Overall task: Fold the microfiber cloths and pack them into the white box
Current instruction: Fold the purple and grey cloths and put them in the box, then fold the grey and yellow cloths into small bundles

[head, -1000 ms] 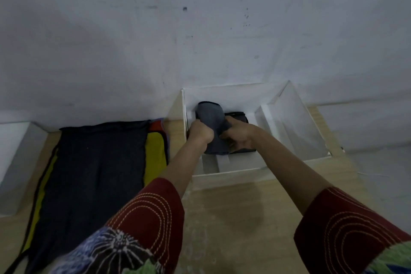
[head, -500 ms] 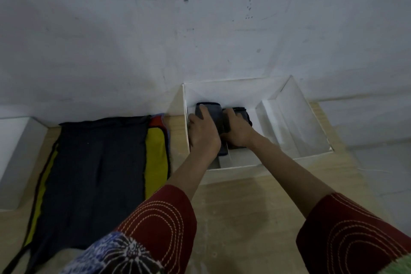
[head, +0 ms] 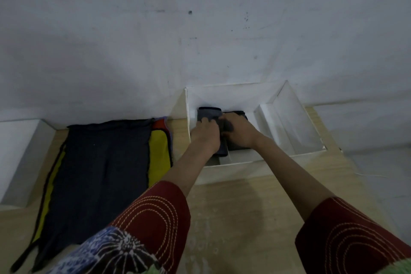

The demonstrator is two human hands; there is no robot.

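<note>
Looking down, my left hand [head: 205,134] presses with straight fingers on the folded grey cloth [head: 209,113], which sits tight against the left wall of the white box [head: 289,118], while my right hand [head: 239,131] curls its fingers into the dark cloth [head: 238,147] touching it, with open room rightward past the divider.

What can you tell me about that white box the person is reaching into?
The white box is an open, lidless tray, seemingly stiff card, with thin upright dividers. It sits flat on the wooden table against the wall. Its right compartment shows bare; the left side holds a folded grey cloth and a darker cloth, with the left hand and right hand resting on them.
</note>
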